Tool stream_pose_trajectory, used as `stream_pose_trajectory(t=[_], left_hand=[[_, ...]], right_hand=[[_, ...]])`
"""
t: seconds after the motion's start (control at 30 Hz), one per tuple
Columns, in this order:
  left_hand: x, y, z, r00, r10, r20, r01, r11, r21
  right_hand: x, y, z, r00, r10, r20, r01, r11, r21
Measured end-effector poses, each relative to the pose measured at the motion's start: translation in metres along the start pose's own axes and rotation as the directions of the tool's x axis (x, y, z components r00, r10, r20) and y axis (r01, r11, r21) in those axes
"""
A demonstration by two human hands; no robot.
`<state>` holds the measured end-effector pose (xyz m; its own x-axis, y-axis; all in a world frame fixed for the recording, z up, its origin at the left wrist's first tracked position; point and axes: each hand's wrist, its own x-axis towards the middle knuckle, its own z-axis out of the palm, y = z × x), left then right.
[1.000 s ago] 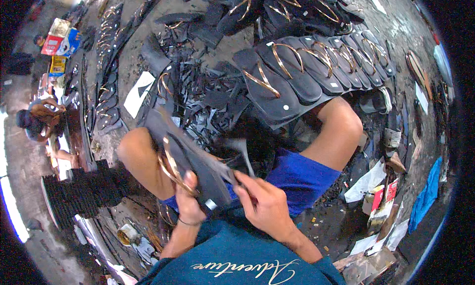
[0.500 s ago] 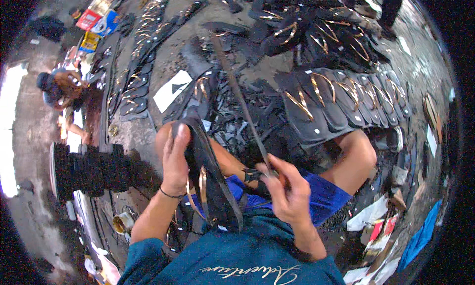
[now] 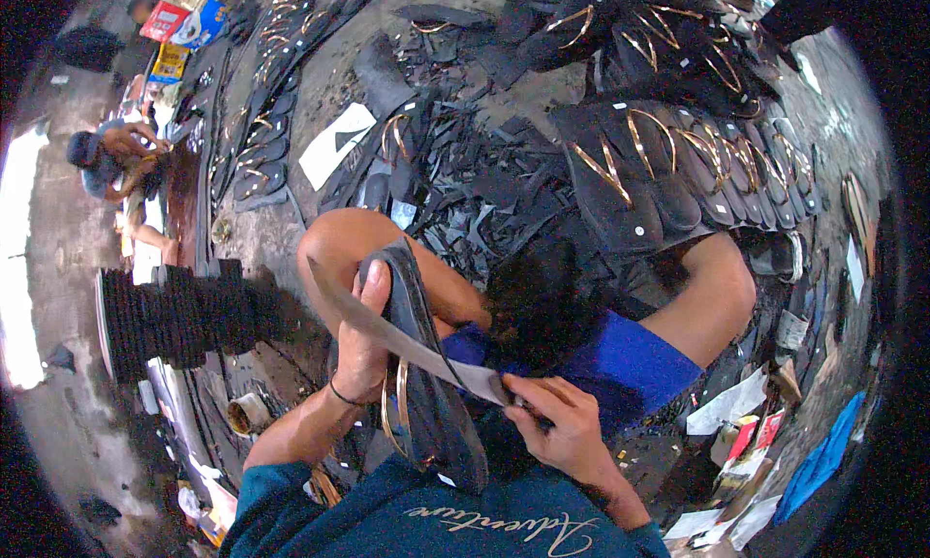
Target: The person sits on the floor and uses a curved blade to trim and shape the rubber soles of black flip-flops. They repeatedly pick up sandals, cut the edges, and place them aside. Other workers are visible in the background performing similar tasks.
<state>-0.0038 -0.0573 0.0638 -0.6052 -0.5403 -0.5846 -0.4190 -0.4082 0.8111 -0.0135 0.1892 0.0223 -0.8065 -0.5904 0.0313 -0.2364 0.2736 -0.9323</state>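
"Why's the left hand [image 3: 361, 359] closed round that black sandal [image 3: 443, 422]?"

"Steadying it above the blue shorts [image 3: 635, 364], I'd guess. The right hand [image 3: 564, 418], curled shut, grips the long blade [image 3: 418, 350] slanting across."

"And that sandal row [image 3: 675, 195] beyond?"

"Lined up, probably, to stay clear of scraps [image 3: 484, 195]."

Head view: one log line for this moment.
left hand: gripping gold-strapped black flip-flop | right hand: holding long-bladed knife across it

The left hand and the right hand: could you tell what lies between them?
In the head view, a gold-strapped black sandal lies between the left hand and the right hand, and a long blade crosses in front of it.
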Motion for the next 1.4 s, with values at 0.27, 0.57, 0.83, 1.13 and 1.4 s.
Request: stream_pose_trajectory(t=[0.27, 0.57, 0.83, 1.13, 1.4], left_hand=[[0.000, -0.008, 0.017, 0.995, 0.103, -0.011, -0.102, 0.993, 0.051], [0.007, 0.045, -0.029, 0.982, 0.089, 0.168, -0.088, 0.996, -0.013], [-0.003, 0.002, -0.060, 0.957, 0.058, 0.285, -0.075, 0.996, 0.048], [-0.012, 0.005, -0.045, 0.926, 0.152, 0.344, -0.140, 0.988, -0.060], [-0.018, 0.011, -0.029, 0.846, 0.058, 0.531, -0.151, 0.980, 0.133]], right_hand=[[0.100, 0.004, 0.033, 0.970, -0.104, -0.219, 0.099, 0.995, -0.032], [0.021, 0.019, -0.004, 0.997, 0.005, -0.083, -0.004, 1.000, 0.004], [0.012, 0.018, 0.002, 0.983, -0.167, -0.073, 0.148, 0.965, -0.219], [0.058, -0.031, -0.057, 0.984, -0.153, 0.090, 0.174, 0.925, -0.339], [0.107, -0.078, -0.091, 0.942, 0.028, 0.333, 0.044, 0.977, -0.208]])
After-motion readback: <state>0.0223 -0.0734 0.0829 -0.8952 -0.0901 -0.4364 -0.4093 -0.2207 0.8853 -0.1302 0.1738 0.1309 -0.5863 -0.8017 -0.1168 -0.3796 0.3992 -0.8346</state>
